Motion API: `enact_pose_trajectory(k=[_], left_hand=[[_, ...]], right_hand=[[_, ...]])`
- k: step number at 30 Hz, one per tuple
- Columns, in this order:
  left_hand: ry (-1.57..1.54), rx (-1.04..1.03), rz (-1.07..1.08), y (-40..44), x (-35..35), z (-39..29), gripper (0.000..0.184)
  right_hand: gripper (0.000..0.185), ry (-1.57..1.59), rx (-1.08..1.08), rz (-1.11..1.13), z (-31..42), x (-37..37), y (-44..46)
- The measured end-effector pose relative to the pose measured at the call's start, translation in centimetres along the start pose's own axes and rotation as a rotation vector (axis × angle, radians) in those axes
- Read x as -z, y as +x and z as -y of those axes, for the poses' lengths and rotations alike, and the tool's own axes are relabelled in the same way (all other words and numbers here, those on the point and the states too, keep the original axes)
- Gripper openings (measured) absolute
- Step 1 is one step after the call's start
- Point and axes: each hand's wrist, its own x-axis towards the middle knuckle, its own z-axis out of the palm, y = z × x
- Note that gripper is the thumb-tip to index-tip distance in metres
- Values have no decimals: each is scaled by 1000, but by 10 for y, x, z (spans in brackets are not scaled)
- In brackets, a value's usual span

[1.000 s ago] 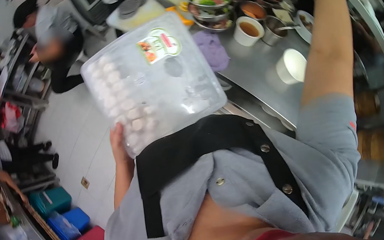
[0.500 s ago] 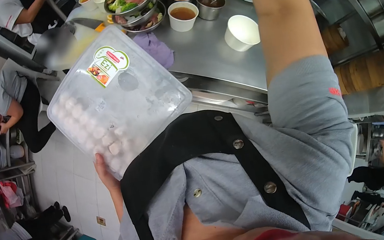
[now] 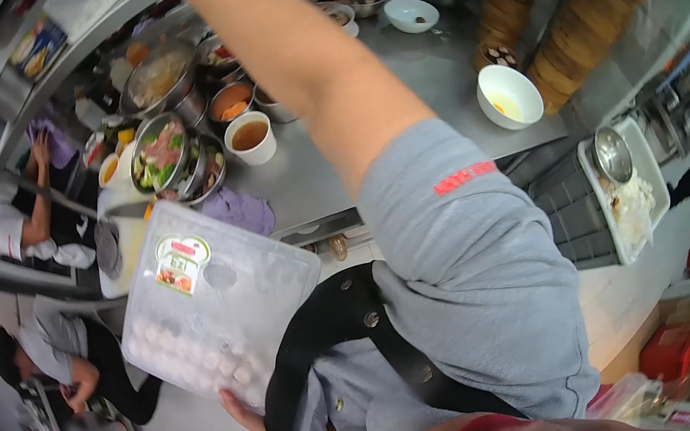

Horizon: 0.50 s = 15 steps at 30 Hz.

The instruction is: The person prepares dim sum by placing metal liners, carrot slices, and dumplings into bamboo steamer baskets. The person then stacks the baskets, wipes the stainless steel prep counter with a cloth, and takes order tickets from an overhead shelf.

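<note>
My left hand [image 3: 242,411] grips the lower edge of a clear plastic tub [image 3: 223,296], holding it tilted against my apron. Its fingers are only partly in view. Inside the tub, round whitish balls [image 3: 167,340] fill the lower left side. A printed label [image 3: 180,267] marks its lid. My right arm [image 3: 297,71] stretches up over the steel counter [image 3: 314,184], and its hand lies beyond the top edge of the picture. Just left of this arm stands a white tub of brown liquid [image 3: 250,138]. A purple cloth [image 3: 237,211] lies beside the plastic tub at the counter's edge.
Metal bowls of vegetables and meat [image 3: 160,154] crowd the counter's left. To the right are a white bowl [image 3: 509,96] and stacked bamboo steamers [image 3: 591,14]. A grey bin [image 3: 572,213] stands right of me. Two people [image 3: 23,210] [image 3: 73,363] are at left.
My view has turned right, showing more steamers and the bin. My right arm now slants left across the counter. The white cup seen before is out of sight. My left hand keeps the plastic tub.
</note>
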Motion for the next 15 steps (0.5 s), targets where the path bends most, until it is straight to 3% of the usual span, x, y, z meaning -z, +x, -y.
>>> enact_pose_trajectory(k=[1, 2, 3, 4, 6, 8, 11, 15], left_hand=[[-5, 3, -11, -8, -11, -6, 60], [-8, 7, -23, -14, -17, -10, 62], [-12, 14, -39, -13, -18, -14, 63], [-72, 69, 15, 15, 32, 15, 69], [-146, 7, -140, -3, -7, 1, 55], [-347, 309, 45, 47, 64, 28, 71], [-242, 180, 83, 23, 13, 9, 69], [-205, 161, 118, 12, 0, -3, 66]], right_hand=[[25, -200, -69, 252, 4, -7, -2], [24, -196, -91, 298, 13, 9, -2], [24, -182, -101, 267, 18, 20, -7], [24, -120, -165, 264, 16, 10, -4], [24, -142, -144, 210, 17, 10, -8], [24, -148, -129, 186, 24, 14, -12], [23, -152, -136, 197, 23, 20, -13], [22, -108, -150, 218, 26, 23, -12]])
